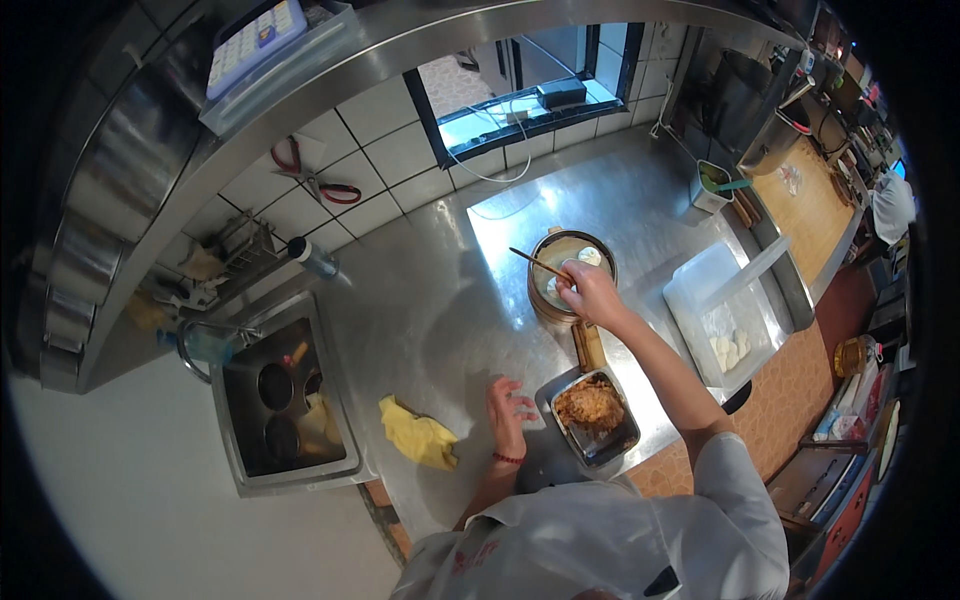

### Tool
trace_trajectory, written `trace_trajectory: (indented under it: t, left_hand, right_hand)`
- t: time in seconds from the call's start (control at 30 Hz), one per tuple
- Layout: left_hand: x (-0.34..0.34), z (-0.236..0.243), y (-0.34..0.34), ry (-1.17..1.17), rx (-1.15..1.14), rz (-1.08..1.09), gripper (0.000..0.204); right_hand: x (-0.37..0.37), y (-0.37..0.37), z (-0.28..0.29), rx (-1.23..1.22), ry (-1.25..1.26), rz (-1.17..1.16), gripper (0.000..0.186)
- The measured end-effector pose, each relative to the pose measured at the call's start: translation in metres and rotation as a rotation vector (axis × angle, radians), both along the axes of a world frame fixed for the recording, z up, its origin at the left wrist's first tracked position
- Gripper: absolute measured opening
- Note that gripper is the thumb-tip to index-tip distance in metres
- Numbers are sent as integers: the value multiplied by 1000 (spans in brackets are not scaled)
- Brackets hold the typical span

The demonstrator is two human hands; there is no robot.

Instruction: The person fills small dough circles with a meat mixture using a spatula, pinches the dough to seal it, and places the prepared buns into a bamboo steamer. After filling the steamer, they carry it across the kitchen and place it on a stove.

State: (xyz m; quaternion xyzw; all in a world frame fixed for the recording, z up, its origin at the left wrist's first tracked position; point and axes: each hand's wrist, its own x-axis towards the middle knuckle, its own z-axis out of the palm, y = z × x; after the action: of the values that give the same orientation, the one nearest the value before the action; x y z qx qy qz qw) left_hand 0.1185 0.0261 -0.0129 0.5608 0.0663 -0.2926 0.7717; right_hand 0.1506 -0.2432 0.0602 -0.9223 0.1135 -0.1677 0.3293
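My right hand [592,297] is closed around a thin brown wooden stick [530,260] and hangs over a round steamer [572,245]. White rounded dough pieces [590,256] lie inside the steamer, partly covered by my hand. My left hand [508,408] is held above the steel counter with its fingers apart and nothing in it. Just right of it stands a square metal container [612,448] with a brownish minced filling [588,402]. Between container and steamer lie some wooden pieces [592,346].
To the right, a translucent plastic tub [695,285] holds several white dough pieces [732,350]. A yellow cloth [418,435] lies left of my left hand, before a sink [345,470]. Red-handled scissors [312,182] hang on the tiles. A white container [712,190] stands far right.
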Motion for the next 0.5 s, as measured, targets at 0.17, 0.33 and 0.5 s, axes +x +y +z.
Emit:
trace_trajectory:
  t: [0.17, 0.33, 0.5]
  left_hand:
    - [-17, -6, 11, 58, 27, -8, 35]
    - [-21, -8, 10, 26, 28, -71, 32]
    - [-19, 3, 5, 2, 25, -129, 30]
  right_hand:
    - [19, -14, -41, -24, -7, -44, 19]
    - [23, -23, -56, 89, 92, -67, 18]
    - [16, -31, -57, 266, 132, -73, 22]
